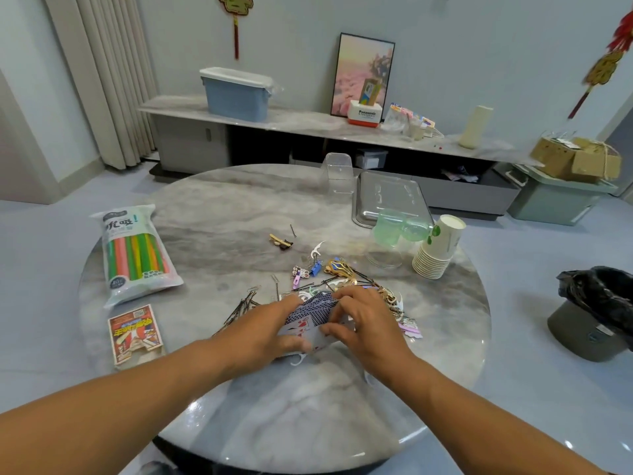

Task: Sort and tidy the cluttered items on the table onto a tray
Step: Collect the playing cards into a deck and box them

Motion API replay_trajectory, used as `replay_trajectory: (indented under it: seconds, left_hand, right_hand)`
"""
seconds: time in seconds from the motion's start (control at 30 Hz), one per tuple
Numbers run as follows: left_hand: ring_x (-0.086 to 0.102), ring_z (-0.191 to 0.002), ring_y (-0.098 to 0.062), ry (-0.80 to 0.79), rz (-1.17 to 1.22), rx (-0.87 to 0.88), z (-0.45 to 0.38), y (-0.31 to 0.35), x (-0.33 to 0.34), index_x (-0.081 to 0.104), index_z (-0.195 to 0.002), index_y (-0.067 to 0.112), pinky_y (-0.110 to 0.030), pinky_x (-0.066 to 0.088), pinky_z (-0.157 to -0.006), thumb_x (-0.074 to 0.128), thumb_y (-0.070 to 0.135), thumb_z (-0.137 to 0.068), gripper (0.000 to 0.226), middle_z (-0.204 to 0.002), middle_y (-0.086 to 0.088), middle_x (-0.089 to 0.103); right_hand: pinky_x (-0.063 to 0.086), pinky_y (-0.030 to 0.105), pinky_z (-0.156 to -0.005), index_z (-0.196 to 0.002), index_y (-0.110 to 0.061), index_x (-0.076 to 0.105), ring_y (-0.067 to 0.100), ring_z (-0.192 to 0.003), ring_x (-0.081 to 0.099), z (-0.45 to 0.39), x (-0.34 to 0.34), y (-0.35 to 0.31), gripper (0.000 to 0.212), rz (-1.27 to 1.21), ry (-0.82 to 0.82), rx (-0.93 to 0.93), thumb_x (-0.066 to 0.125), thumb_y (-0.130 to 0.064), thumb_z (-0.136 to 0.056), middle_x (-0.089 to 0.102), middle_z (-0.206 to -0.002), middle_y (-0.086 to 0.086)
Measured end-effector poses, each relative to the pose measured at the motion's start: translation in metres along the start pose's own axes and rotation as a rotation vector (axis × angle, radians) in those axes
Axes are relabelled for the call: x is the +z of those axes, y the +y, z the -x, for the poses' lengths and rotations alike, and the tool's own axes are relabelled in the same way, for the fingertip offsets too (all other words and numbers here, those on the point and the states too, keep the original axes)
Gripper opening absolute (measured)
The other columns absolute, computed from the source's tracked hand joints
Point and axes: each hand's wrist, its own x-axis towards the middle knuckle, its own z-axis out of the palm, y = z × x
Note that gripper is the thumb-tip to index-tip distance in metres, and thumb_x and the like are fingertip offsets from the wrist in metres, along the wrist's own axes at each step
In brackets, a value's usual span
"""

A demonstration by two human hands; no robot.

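Observation:
A heap of playing cards (313, 311) lies near the middle of the round marble table (239, 207), among hairpins (241, 308), floss picks and hair clips (342, 270). My left hand (265, 329) and my right hand (364, 322) grip the cards from either side, fingers curled round the stack. The steel tray (368, 197) stands at the far right of the table. A card box (135, 334) lies at the near left, and a bag of coloured straws (135, 255) lies beyond it.
Green plastic cups (388, 229) and a stack of paper cups (436, 250) lie in front of the tray. A clear container (339, 174) stands at the far edge. A bin with a black bag (596, 310) stands on the floor at right.

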Motion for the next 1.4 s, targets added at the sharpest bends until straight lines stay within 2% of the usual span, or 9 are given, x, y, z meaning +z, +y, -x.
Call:
replay_trajectory:
  seconds: [0.2,0.33,0.47,0.57,0.67,0.77,1.03,1.23,1.4]
  left_hand:
    - [0.063,-0.089,-0.006,0.162,-0.023,-0.010,-0.003,-0.001,0.017,0.054,-0.113,0.033,-0.035,0.052,-0.081,0.082,0.044,-0.075,0.049,-0.099,0.014,0.068]
    - [0.061,-0.073,0.004,0.265,0.087,-0.028,-0.007,0.001,0.016,0.058,-0.093,0.042,-0.020,0.047,-0.063,0.082,0.046,-0.073,0.032,-0.082,0.022,0.068]
    - [0.068,-0.079,-0.010,0.465,0.220,-0.165,-0.025,0.003,-0.016,0.064,-0.099,0.030,-0.031,0.055,-0.068,0.083,0.026,-0.077,0.029,-0.086,0.011,0.071]
    - [0.069,-0.081,-0.011,0.627,0.359,-0.217,-0.031,0.000,-0.051,0.064,-0.104,0.027,-0.030,0.055,-0.067,0.084,0.018,-0.079,0.033,-0.092,0.010,0.071]
    - [0.071,-0.084,-0.019,0.724,0.520,-0.282,-0.031,-0.006,-0.071,0.065,-0.106,0.023,-0.040,0.061,-0.071,0.085,0.015,-0.077,0.036,-0.096,0.004,0.073]
    - [0.072,-0.086,-0.021,0.739,0.605,-0.306,-0.030,-0.009,-0.073,0.065,-0.104,0.022,-0.037,0.061,-0.067,0.085,0.011,-0.078,0.035,-0.097,0.003,0.074]
    - [0.072,-0.080,-0.013,0.705,0.545,-0.277,-0.026,-0.009,-0.066,0.065,-0.094,0.028,-0.040,0.062,-0.074,0.085,0.015,-0.078,0.029,-0.090,0.009,0.075]
    - [0.072,-0.077,-0.011,0.648,0.457,-0.279,-0.019,-0.020,-0.070,0.066,-0.097,0.025,-0.024,0.058,-0.060,0.085,0.016,-0.077,0.029,-0.087,0.008,0.075]
    - [0.073,-0.082,-0.011,0.539,0.417,-0.252,-0.013,-0.022,-0.068,0.068,-0.102,0.026,-0.029,0.060,-0.069,0.085,0.015,-0.076,0.033,-0.090,0.009,0.076]
  right_hand:
    - [0.040,0.012,-0.071,-0.103,-0.040,0.053,0.002,-0.085,0.053,0.010,0.015,-0.012,0.045,-0.407,-0.022,0.228,0.084,-0.018,-0.078,0.056,-0.099,-0.017]
    - [0.048,0.015,-0.071,-0.146,-0.052,0.036,0.002,-0.092,0.059,0.007,0.010,-0.011,0.086,-0.433,-0.042,0.194,0.085,-0.024,-0.081,0.052,-0.129,-0.023]
    - [0.051,0.032,-0.093,-0.143,-0.035,0.047,0.000,-0.109,0.056,0.008,0.006,-0.009,0.049,-0.173,0.139,0.181,0.066,-0.037,-0.097,0.054,-0.133,-0.013]
    - [0.040,0.039,-0.112,-0.137,-0.020,0.060,0.012,-0.133,0.048,0.025,0.015,-0.015,0.036,-0.097,-0.134,-0.123,0.048,-0.035,-0.106,0.055,-0.143,-0.003]
    - [0.014,0.032,-0.126,-0.154,-0.021,0.043,0.014,-0.152,0.023,0.034,0.038,-0.038,0.051,-0.061,-0.470,-0.375,0.028,-0.042,-0.109,0.033,-0.163,0.001]
    - [-0.004,0.041,-0.126,-0.160,-0.026,0.025,0.019,-0.156,0.005,0.030,0.067,-0.065,0.054,0.055,-0.579,-0.514,0.032,-0.042,-0.109,0.020,-0.168,0.003]
    - [-0.013,0.051,-0.123,-0.162,-0.034,0.013,0.020,-0.157,-0.006,-0.016,0.102,-0.080,0.059,0.314,-0.640,-0.547,0.020,-0.056,-0.107,0.007,-0.171,0.000]
    - [-0.022,0.047,-0.121,-0.163,-0.029,0.010,0.020,-0.157,-0.007,-0.037,0.108,-0.061,0.064,0.361,-0.618,-0.392,0.015,-0.057,-0.106,0.005,-0.170,0.000]
    - [-0.016,0.053,-0.122,-0.163,-0.027,0.003,0.019,-0.156,-0.014,-0.052,0.087,-0.018,0.066,0.496,-0.559,-0.227,0.006,-0.056,-0.105,-0.003,-0.171,-0.001]
